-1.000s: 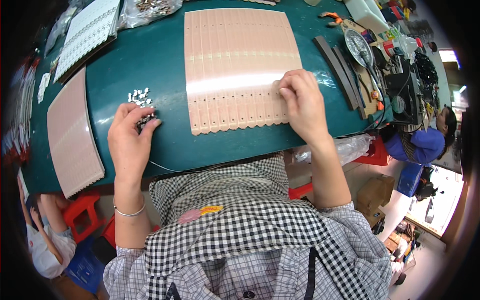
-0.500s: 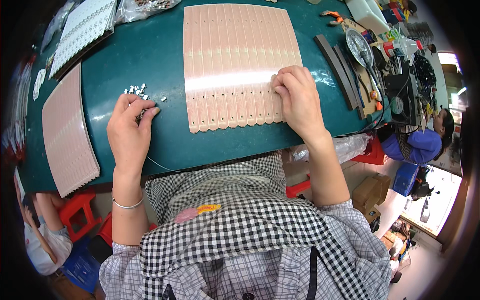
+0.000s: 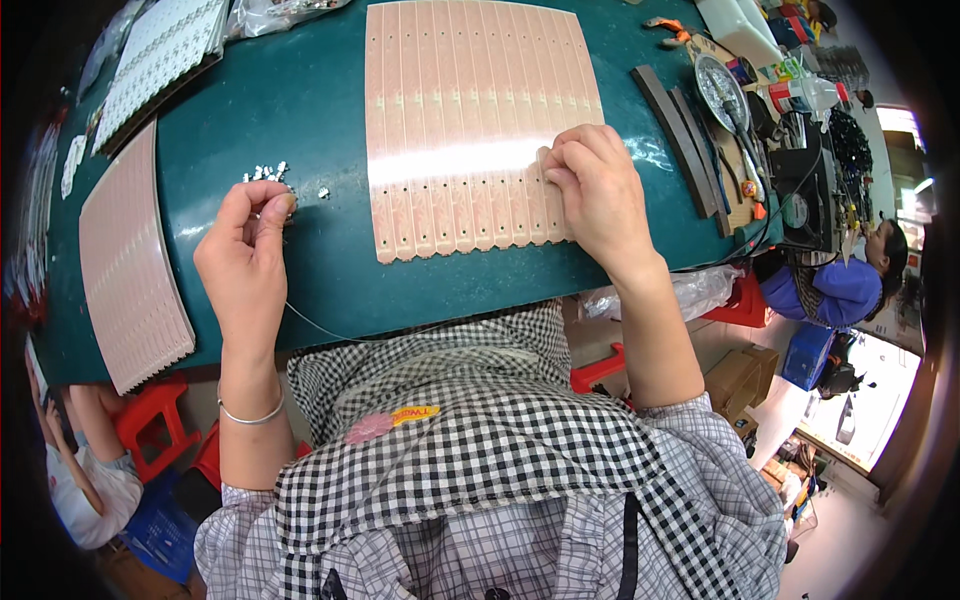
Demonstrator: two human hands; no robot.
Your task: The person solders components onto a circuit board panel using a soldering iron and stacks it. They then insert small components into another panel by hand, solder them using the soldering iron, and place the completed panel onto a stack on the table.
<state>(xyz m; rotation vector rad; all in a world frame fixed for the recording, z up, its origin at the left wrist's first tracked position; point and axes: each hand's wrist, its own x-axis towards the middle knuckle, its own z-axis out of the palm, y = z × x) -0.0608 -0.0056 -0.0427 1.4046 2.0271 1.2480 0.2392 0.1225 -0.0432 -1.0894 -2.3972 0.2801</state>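
A pale pink panel [image 3: 475, 75] of joined circuit-board strips, with rows of small holes and a toothed near edge, lies on the green table. My right hand [image 3: 600, 200] is over its right side, thumb and fingers pinched together on the surface; what they hold, if anything, is hidden. Left of the panel lies a small heap of tiny white parts [image 3: 265, 173], with a single white part [image 3: 323, 192] apart from it. At the heap's near side my left hand [image 3: 243, 250] has thumb and forefinger closed; whatever is between them is too small to name.
Another pink panel [image 3: 135, 260] lies at left, below stacked white panels [image 3: 165, 60]. To the right are dark bars [image 3: 675, 140], a round metal dish [image 3: 718, 90] and orange-handled pliers [image 3: 668, 28]. A thin cord [image 3: 318, 328] crosses the table's front edge. Other people sit at both sides.
My left hand has drawn back slightly left from over the white parts, its thumb and forefinger now closed together. The right hand stays at the panel's right side, nearly unmoved.
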